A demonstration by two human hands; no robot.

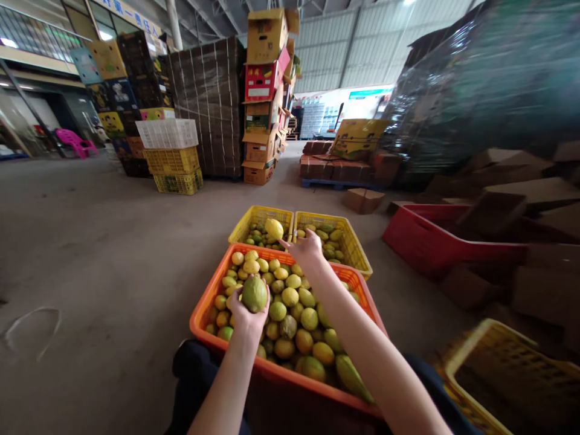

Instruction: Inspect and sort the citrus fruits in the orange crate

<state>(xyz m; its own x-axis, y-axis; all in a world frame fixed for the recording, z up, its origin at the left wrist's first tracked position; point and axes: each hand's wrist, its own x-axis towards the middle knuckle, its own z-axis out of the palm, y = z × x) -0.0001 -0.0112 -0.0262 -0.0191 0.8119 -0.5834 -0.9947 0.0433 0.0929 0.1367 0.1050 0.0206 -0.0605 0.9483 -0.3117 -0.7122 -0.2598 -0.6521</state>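
Observation:
My left hand (250, 308) is closed around a green lemon-like fruit (254, 294), palm up over the orange crate (211, 279). That crate holds many yellow and green fruits of the same sort. My right hand (309, 248) reaches over its far edge with fingers stretched out and apart, pointing left. Just beyond those fingertips is a yellow lemon-like fruit (274, 229), seemingly in the air above the left yellow crate (238, 228). Greener fruits lie in that crate. The right yellow crate (356, 241), behind my right hand, also has green and yellow fruits in it.
To the right are a red crate (417, 241) with cardboard in it and a yellow crate (471, 350) close by. Stacked fruit boxes (265, 81), piled crates (172, 160) and a loaded pallet (330, 182) stand farther back. Concrete floor (113, 241) stretches to the left.

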